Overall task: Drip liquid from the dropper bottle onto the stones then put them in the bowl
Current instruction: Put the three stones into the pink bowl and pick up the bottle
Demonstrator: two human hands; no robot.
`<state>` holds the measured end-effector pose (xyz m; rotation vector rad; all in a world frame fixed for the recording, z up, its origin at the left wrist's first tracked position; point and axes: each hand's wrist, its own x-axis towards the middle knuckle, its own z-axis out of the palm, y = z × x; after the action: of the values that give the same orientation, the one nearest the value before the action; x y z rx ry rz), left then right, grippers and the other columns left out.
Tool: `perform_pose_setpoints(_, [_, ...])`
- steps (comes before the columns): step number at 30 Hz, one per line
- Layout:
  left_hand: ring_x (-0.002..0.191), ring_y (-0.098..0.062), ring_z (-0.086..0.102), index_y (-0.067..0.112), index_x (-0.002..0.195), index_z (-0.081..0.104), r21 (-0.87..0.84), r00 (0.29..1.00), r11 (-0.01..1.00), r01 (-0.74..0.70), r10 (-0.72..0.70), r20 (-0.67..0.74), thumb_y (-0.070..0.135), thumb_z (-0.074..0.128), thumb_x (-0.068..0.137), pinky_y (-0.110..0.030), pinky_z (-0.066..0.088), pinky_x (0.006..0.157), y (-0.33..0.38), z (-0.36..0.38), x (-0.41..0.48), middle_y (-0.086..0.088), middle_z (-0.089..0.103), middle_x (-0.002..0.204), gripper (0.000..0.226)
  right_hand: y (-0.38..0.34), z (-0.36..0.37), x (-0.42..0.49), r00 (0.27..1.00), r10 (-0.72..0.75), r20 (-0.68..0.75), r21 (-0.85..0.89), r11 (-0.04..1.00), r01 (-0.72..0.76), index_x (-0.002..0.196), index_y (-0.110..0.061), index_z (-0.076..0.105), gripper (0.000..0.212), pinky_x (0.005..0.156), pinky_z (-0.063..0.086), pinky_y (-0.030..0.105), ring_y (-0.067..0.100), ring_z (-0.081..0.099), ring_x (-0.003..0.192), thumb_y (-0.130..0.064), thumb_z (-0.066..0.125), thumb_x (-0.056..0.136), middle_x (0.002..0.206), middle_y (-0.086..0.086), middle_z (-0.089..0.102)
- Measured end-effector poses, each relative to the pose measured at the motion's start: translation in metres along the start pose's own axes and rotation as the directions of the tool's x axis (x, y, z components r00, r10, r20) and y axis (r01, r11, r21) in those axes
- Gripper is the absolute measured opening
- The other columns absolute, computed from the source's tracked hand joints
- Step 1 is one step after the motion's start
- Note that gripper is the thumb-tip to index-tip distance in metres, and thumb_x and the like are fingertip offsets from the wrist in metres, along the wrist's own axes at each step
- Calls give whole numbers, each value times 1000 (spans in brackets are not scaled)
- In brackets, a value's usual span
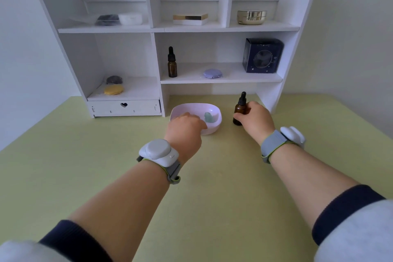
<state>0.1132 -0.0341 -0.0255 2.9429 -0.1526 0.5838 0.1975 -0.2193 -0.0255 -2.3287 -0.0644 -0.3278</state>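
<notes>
So the right hand (pixel 256 120) is wrapped around the amber dropper bottle (pixel 239 110), which stands upright on the yellow-green table (pixel 85 155). The left hand (pixel 185 132) reaches over the near rim of the pale pink bowl (pixel 210 112), fingers curled down, can't tell if it's holding anything. One greenish stone (pixel 208 117) sits inside the bowl. A white shelf unit (pixel 157 34) stands behind, against a plain wall.

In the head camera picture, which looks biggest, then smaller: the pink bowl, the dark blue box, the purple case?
1. Bowl, widest, though it sits nearer the camera.
2. Blue box, farther back, so this order is unsure.
3. Purple case, clearly smallest.
</notes>
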Motion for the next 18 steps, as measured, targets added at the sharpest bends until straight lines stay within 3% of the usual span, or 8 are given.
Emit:
perform_pose_setpoints(4, [102,-24,55,30,112,70,21,999,1000,-2,2,-37,6,54,85,-26,33,72,-2,6,19,4,69,106,39,-1,4,8,1000,-24,13,-6,1000,25,112,-6,62,30,73,46,32,27,60,91,-23,67,87,106,10,68])
perform_pose_setpoints(9, [98,-24,54,30,106,72,26,998,999,25,-23,-63,5,55,83,-26,29,71,-10,15,37,5,68,100,38,-3,8,20,999,-35,38,-30,999,36,113,-5,62,31,81,51,38,31,63,98,-23,66,88,108,12,69])
perform_pose_setpoints(18, [111,-24,55,32,110,72,17,997,998,56,-55,-54,6,57,84,-30,38,84,-20,33,51,4,68,115,39,-6,14,31,997,-43,68,-48,998,46,115,-4,60,32,85,52,42,33,63,98,-24,65,90,109,13,68])
